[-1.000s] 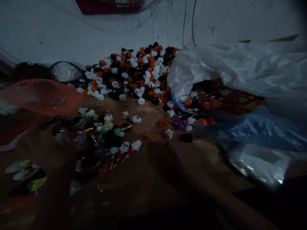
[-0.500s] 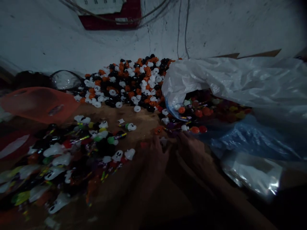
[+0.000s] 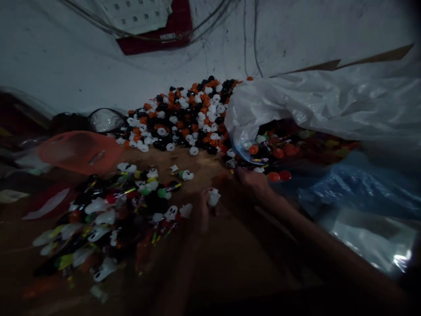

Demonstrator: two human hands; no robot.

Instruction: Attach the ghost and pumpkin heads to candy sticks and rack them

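My left hand [image 3: 203, 210] is closed around a small white plastic ghost piece [image 3: 214, 197], held above the brown tabletop [image 3: 237, 245]. My right hand [image 3: 255, 183] is by the mouth of a clear plastic bag [image 3: 245, 118], among small candies at its edge; its fingers are dark and blurred, so their grip is unclear. Red-orange round candies [image 3: 279, 176] lie just right of that hand. Left of my left hand spreads a pile of wrapped sticks with ghost-shaped tops [image 3: 105, 217], white, black, green and orange.
A heap of white, orange and black figure pieces [image 3: 184, 118] rests against the wall. An orange plastic bag [image 3: 79, 151] lies at left, a red packet [image 3: 49, 202] below it. Blue plastic [image 3: 348, 184] and a shiny clear bag [image 3: 371, 237] are at right. A calendar [image 3: 141, 22] hangs above.
My hands have moved apart. The left has shifted slightly left and now shows a white ghost piece; the right has moved up toward the bag's mouth. The camera view has shifted slightly.
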